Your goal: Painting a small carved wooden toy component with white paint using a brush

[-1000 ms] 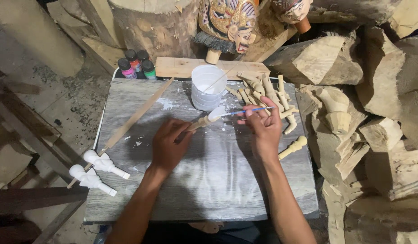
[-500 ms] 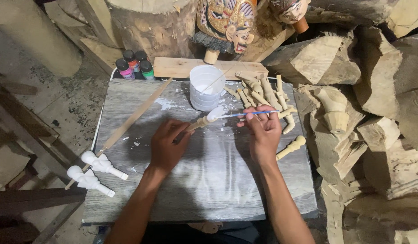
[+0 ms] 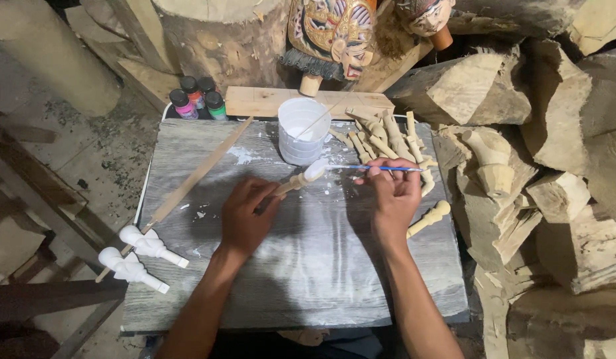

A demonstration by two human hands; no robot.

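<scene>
Grey board [image 3: 308,266] | left hand [image 3: 245,216] grips carved peg [image 3: 301,178] | right hand [image 3: 391,199] brush [image 3: 374,168]

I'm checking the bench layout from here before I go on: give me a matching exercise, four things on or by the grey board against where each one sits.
Things:
1. white plastic cup
2. two white-painted carved pieces
3. small paint bottles
4. thin paintbrush

Places:
A. at the board's left edge, near the long wooden stick
B. in the right hand, tip at the carved piece held by the left hand
C. off the board's far left corner
D. at the far middle of the board, beside the unpainted carved pieces

Pairs: 1-D, 2-A, 3-C, 4-B
</scene>
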